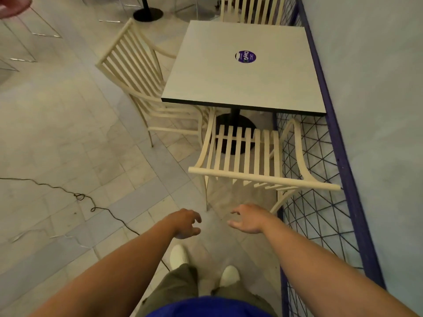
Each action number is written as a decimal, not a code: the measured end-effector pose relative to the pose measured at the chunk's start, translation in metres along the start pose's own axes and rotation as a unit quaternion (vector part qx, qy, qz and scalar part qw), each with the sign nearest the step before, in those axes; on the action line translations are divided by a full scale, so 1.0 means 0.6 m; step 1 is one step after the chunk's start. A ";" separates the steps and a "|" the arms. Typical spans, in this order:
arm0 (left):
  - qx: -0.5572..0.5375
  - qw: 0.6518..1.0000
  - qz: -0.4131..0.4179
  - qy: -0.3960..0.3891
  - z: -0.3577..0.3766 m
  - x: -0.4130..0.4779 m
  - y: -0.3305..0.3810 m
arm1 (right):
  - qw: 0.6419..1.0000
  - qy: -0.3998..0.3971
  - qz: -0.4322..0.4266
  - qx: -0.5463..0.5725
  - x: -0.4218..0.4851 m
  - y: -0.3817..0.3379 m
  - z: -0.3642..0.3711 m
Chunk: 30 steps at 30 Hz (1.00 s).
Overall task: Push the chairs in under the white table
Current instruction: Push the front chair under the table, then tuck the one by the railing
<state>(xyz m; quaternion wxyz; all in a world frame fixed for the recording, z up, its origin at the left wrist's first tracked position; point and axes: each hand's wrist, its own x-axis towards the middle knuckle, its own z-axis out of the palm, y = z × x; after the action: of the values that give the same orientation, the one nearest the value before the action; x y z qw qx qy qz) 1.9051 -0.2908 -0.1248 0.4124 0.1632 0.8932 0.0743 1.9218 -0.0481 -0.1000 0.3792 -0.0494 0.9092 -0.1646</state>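
The person wears a bright blue top point(206, 308) that leaves both forearms bare with no sleeves showing, olive-green trousers point(180, 287) with a loose, creased cut, and plain white shoes point(179, 256) with rounded toes.

A café or food-court seating area, seen from above. A small square white table point(240, 67) on a black pedestal base carries a round purple branded sticker point(245, 56), with matching cream slatted chairs point(249, 154) set around it. The floor point(68, 133) is pale tile, a purple wire-mesh barrier point(320, 202) runs along the wall, and another black pedestal base point(148, 14) stands beyond.
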 end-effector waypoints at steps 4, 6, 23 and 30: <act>-0.020 0.999 -0.024 0.014 -0.014 -0.018 -0.069 | 0.999 -0.007 -0.030 -0.011 0.046 -0.079 -0.009; -0.038 0.998 -0.038 0.022 -0.020 -0.024 -0.113 | 0.999 -0.014 -0.045 -0.019 0.078 -0.125 -0.010; -0.135 0.986 -0.086 0.039 -0.180 -0.034 -0.573 | 0.993 -0.056 -0.088 -0.049 0.397 -0.545 -0.099; -0.138 0.986 -0.084 0.038 -0.302 0.031 -0.718 | 0.994 -0.052 -0.085 -0.046 0.552 -0.645 -0.173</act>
<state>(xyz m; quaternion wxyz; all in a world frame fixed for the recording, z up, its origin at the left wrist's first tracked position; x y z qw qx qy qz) 1.6565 -0.6868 -0.1357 0.4016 0.0260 0.9000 0.1676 1.6005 -0.4564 -0.1243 0.4082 -0.1525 0.8873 -0.1511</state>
